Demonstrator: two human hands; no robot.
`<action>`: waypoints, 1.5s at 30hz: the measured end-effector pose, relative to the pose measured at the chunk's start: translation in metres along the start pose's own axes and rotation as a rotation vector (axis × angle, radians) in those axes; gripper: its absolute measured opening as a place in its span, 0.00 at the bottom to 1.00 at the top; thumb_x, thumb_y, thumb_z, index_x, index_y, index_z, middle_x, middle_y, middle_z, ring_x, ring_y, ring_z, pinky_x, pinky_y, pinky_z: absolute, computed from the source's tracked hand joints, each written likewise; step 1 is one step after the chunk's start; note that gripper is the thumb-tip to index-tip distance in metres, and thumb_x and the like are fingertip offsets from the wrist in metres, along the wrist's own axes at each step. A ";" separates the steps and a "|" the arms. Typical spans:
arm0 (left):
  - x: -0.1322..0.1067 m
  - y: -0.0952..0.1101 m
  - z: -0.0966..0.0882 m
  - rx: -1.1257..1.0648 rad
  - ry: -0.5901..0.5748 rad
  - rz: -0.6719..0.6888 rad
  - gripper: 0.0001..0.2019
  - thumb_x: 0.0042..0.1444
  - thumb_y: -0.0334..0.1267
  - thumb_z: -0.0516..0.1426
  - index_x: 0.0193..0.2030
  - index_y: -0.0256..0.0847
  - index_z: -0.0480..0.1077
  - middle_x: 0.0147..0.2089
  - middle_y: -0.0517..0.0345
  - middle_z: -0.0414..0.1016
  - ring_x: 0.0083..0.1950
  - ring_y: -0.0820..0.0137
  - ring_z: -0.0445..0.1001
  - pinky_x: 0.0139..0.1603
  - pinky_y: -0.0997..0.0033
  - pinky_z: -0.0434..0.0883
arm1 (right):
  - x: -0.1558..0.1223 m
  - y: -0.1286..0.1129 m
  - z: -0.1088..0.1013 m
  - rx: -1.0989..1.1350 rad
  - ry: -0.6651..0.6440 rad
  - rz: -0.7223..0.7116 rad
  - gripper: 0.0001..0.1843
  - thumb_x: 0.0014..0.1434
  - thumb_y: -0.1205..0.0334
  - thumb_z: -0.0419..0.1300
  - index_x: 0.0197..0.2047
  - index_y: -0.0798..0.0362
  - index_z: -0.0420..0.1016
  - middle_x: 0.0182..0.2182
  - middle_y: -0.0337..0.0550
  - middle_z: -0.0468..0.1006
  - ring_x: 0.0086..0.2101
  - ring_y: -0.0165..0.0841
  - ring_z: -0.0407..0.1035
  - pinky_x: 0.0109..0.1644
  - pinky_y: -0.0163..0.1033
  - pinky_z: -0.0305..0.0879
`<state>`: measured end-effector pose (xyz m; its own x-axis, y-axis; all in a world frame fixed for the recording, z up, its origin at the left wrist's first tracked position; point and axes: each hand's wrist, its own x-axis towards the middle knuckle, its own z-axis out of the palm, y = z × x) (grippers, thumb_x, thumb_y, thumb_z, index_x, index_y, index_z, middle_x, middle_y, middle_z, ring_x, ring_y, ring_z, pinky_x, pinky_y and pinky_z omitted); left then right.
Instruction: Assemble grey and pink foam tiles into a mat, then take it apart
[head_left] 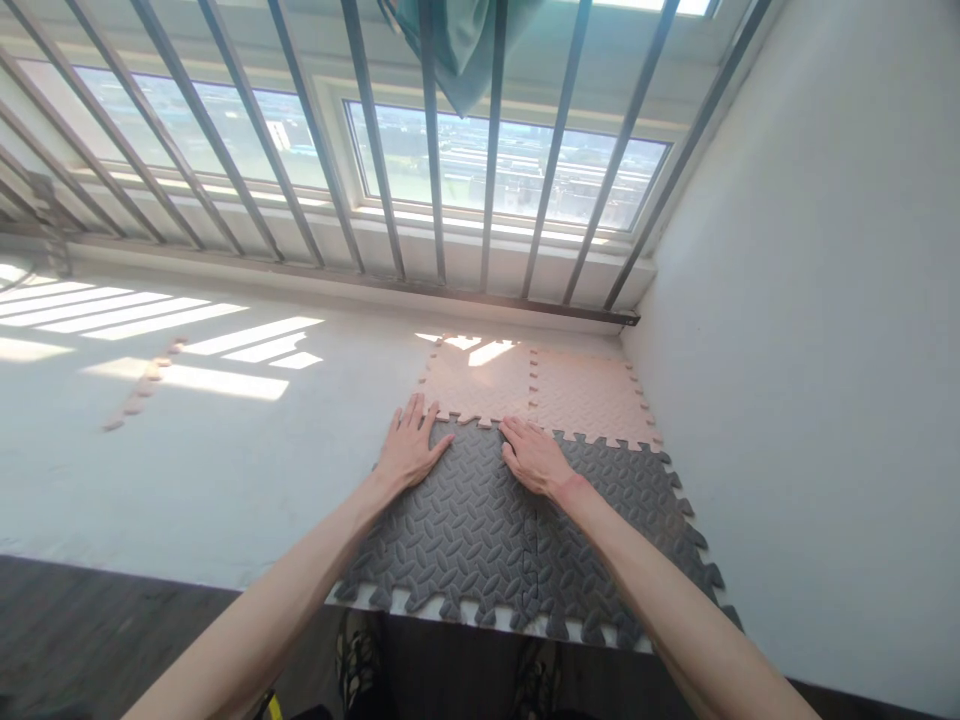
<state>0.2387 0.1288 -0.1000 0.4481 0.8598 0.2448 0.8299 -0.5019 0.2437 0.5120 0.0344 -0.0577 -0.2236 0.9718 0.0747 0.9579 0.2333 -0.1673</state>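
Two dark grey foam floor mats (450, 520) with a raised tread pattern and toothed edges lie side by side on a white ledge. Behind them, against the railing's foot, are two pink foam floor mats (585, 395). My left hand (409, 445) rests on the far left corner of the left grey mat, fingers spread and tips close to the pink mat's front edge. Flat on the same grey mat, near the seam with the pink one, lies my right hand (534, 455), its fingers stretched forward. Part of the seam is hidden under the hands.
A metal railing (487, 200) stands along the back before windows, with a green cloth (461, 50) hanging there. The white wall (825, 350) closes the right side. On the white ledge (225, 470) at left lies a thin pink toothed strip (146, 385). Dark floor lies below the ledge.
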 end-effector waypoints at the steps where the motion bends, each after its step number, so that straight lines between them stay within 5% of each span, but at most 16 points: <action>1: 0.000 0.000 -0.001 0.012 -0.008 -0.004 0.40 0.73 0.60 0.49 0.82 0.37 0.56 0.85 0.37 0.46 0.87 0.51 0.41 0.83 0.43 0.44 | 0.000 0.000 0.000 0.010 -0.009 0.006 0.31 0.76 0.58 0.45 0.74 0.60 0.68 0.74 0.53 0.68 0.74 0.41 0.61 0.80 0.51 0.52; 7: -0.004 0.005 0.001 0.021 0.040 -0.076 0.38 0.74 0.58 0.48 0.83 0.39 0.56 0.86 0.40 0.41 0.86 0.44 0.40 0.81 0.36 0.47 | -0.011 -0.003 0.009 0.034 0.035 0.049 0.34 0.73 0.61 0.47 0.79 0.59 0.59 0.78 0.51 0.58 0.78 0.39 0.51 0.82 0.53 0.47; 10: -0.008 0.006 0.002 0.010 0.077 -0.116 0.36 0.73 0.57 0.49 0.82 0.44 0.57 0.87 0.44 0.42 0.85 0.41 0.46 0.80 0.35 0.49 | -0.002 -0.002 0.002 0.045 -0.009 0.044 0.31 0.73 0.62 0.45 0.76 0.54 0.65 0.76 0.49 0.65 0.75 0.37 0.58 0.81 0.54 0.49; 15: -0.012 0.005 0.000 -0.023 0.106 -0.096 0.33 0.73 0.52 0.51 0.80 0.42 0.61 0.85 0.42 0.49 0.83 0.44 0.52 0.79 0.39 0.54 | 0.027 -0.020 0.001 0.031 0.010 -0.022 0.32 0.73 0.62 0.46 0.76 0.60 0.64 0.77 0.53 0.63 0.75 0.38 0.58 0.80 0.49 0.53; 20: -0.012 0.006 -0.004 -0.031 0.139 -0.028 0.31 0.74 0.50 0.50 0.78 0.38 0.64 0.83 0.42 0.55 0.85 0.49 0.46 0.81 0.43 0.52 | 0.034 -0.036 0.020 0.003 0.028 -0.026 0.34 0.74 0.60 0.47 0.78 0.65 0.59 0.78 0.56 0.59 0.77 0.42 0.53 0.81 0.51 0.48; 26: -0.012 0.007 -0.002 0.007 0.109 0.007 0.29 0.75 0.45 0.48 0.78 0.39 0.65 0.82 0.42 0.58 0.83 0.53 0.55 0.82 0.47 0.53 | 0.045 -0.043 0.006 -0.048 -0.022 -0.096 0.32 0.75 0.57 0.47 0.77 0.61 0.63 0.76 0.57 0.63 0.75 0.42 0.58 0.79 0.51 0.52; 33: -0.015 0.007 -0.001 0.065 0.077 0.025 0.30 0.75 0.48 0.48 0.80 0.45 0.62 0.84 0.44 0.52 0.84 0.52 0.51 0.81 0.40 0.51 | 0.046 -0.074 0.024 -0.029 -0.011 -0.009 0.35 0.75 0.55 0.47 0.78 0.65 0.58 0.78 0.59 0.57 0.78 0.46 0.51 0.81 0.53 0.46; 40: -0.017 0.012 -0.004 0.145 0.023 0.005 0.31 0.75 0.50 0.48 0.80 0.45 0.61 0.84 0.46 0.51 0.85 0.54 0.50 0.83 0.41 0.49 | 0.058 -0.088 0.014 -0.004 -0.075 0.044 0.35 0.75 0.55 0.47 0.78 0.65 0.60 0.78 0.59 0.58 0.77 0.46 0.53 0.81 0.51 0.47; 45: -0.024 0.013 -0.002 0.093 0.068 -0.082 0.36 0.74 0.49 0.47 0.84 0.34 0.51 0.84 0.44 0.50 0.85 0.56 0.48 0.83 0.43 0.49 | 0.064 -0.103 0.019 0.059 -0.002 0.032 0.31 0.76 0.58 0.46 0.75 0.63 0.63 0.77 0.56 0.61 0.76 0.43 0.54 0.79 0.51 0.51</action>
<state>0.2380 0.1018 -0.1008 0.3563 0.8878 0.2912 0.8915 -0.4163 0.1785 0.3959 0.0730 -0.0544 -0.1930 0.9789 0.0664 0.9525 0.2032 -0.2269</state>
